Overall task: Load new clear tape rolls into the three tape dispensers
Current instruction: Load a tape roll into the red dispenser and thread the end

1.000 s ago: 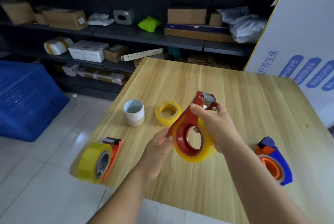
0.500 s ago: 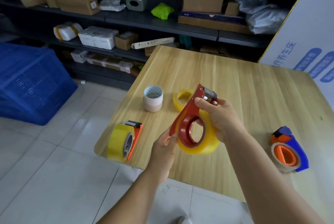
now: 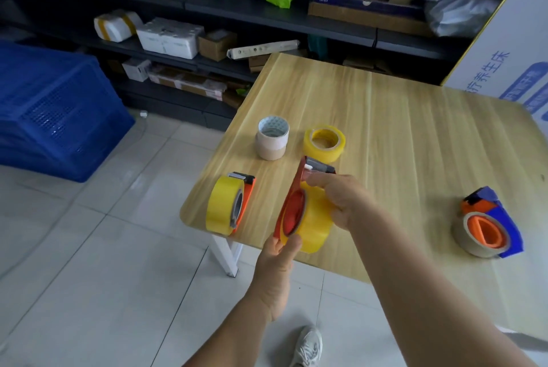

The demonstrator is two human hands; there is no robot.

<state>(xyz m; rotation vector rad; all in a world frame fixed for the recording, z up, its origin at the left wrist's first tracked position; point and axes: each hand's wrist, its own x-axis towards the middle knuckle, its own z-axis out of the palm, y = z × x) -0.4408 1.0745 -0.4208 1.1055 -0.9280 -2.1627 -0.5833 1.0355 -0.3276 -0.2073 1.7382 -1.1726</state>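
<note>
So, status and how to finish this step, big to small:
tabletop point(image 3: 415, 135): wood-grain; all task items sit on it or are held just over its near-left edge.
blue dispenser point(image 3: 501, 227): far right, lying on its side, well apart from the hands; it wears a thin pale roll that looks near spent. Judged not yet reloaded.
orange dispenser point(image 3: 247, 200): near-left corner, full yellowish clear roll on it. Looks done, leave it.
red dispenser point(image 3: 292, 203): the one in hand, held over the front edge, blade end up and away.
new roll point(image 3: 315, 218): yellowish clear tape on the red hub; looks fully seated, though the far side is hidden.
spare roll point(image 3: 324, 141): flat on the tabletop behind the hands; likely meant for the blue one.
pale cores point(image 3: 272, 138): stacked just left of the spare roll; leave alone.
right hand point(image 3: 345, 203): fingers curled round the roll's outer face, forefinger stretched up to the blade end.
left hand point(image 3: 278, 248): fingers pinching the bottom of the red frame and roll edge.
next, my read: left keeps the frame still; right finds the free end, peels it, feeds it sticky side down under the roller to the teeth.
risk: forefinger is close to the serrated blade; pull the tape, don't push toward the teeth.
</note>
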